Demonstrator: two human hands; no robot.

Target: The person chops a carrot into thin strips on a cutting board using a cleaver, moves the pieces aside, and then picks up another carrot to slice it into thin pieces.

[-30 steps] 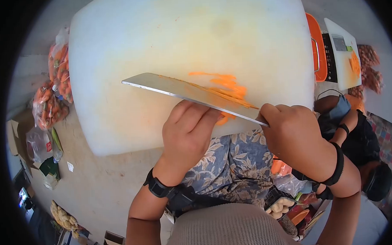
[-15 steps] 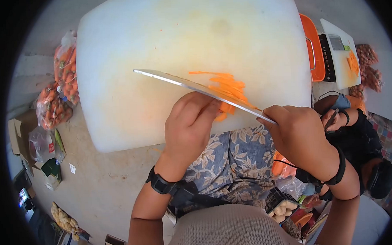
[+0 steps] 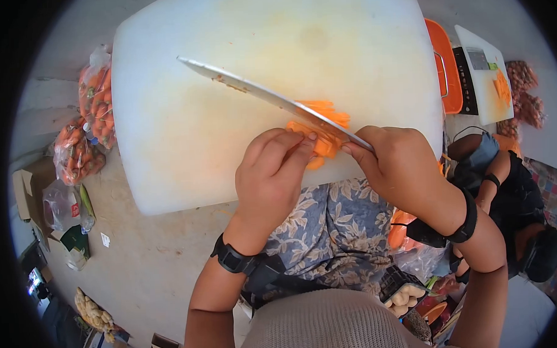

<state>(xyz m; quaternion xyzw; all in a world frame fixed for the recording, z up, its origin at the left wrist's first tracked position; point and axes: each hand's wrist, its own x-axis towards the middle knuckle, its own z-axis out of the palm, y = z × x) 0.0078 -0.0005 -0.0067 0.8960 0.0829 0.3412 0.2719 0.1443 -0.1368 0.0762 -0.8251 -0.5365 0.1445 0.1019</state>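
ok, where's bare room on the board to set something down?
Bare: board beyond the knife, and its left part near the edge. Crowded: near-right edge, where left hand, right hand and carrot meet.

A large white cutting board (image 3: pixel 226 84) is seen from above, filling the far half of the scene. A long cleaver (image 3: pixel 257 92) is gripped at its handle end by the right hand (image 3: pixel 401 166), with the blade angled across the board to the far left. A carrot piece (image 3: pixel 317 143) is pinned on the board by the fingertips of the left hand (image 3: pixel 269 177), touching the blade, and thin carrot slices (image 3: pixel 328 109) are piled just beyond the blade. Bags of carrots (image 3: pixel 86 119) are lying to the left of the board.
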